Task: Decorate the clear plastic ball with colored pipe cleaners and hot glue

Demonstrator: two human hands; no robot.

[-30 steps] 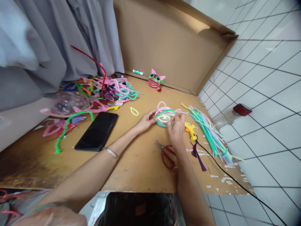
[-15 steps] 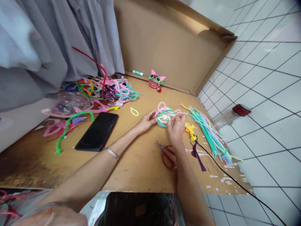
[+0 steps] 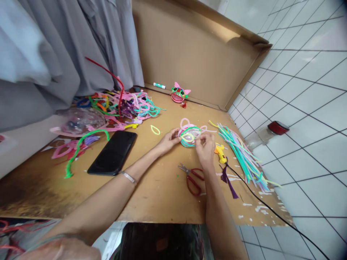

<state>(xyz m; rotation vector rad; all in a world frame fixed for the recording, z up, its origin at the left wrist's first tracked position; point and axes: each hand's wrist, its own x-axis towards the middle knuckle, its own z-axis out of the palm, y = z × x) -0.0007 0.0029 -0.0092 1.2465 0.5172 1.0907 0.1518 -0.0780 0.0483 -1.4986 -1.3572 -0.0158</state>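
A round figure of bent pipe cleaners (image 3: pixel 188 134), green, pink and yellow with pink loop ears, rests on the brown board (image 3: pixel 151 187). My left hand (image 3: pixel 168 140) grips its left side with the fingertips. My right hand (image 3: pixel 205 148) pinches a strand on its right side, fingers curled over it. A yellow glue gun (image 3: pixel 221 153) lies just right of my right hand, its black cord (image 3: pixel 271 209) trailing off the board. Red-handled scissors (image 3: pixel 192 177) lie below my right wrist.
A black phone (image 3: pixel 113 153) lies to the left. A tangle of coloured pipe cleaners (image 3: pixel 121 104) and a clear dome (image 3: pixel 80 121) sit at back left. Straight pipe cleaners (image 3: pixel 242 155) fan out on the right. A finished pink-eared figure (image 3: pixel 179 94) and glue stick (image 3: pixel 159 86) stand by the cardboard wall.
My right hand has shifted slightly left and closer onto the figure. My left hand keeps its hold. The view has tilted down a little.
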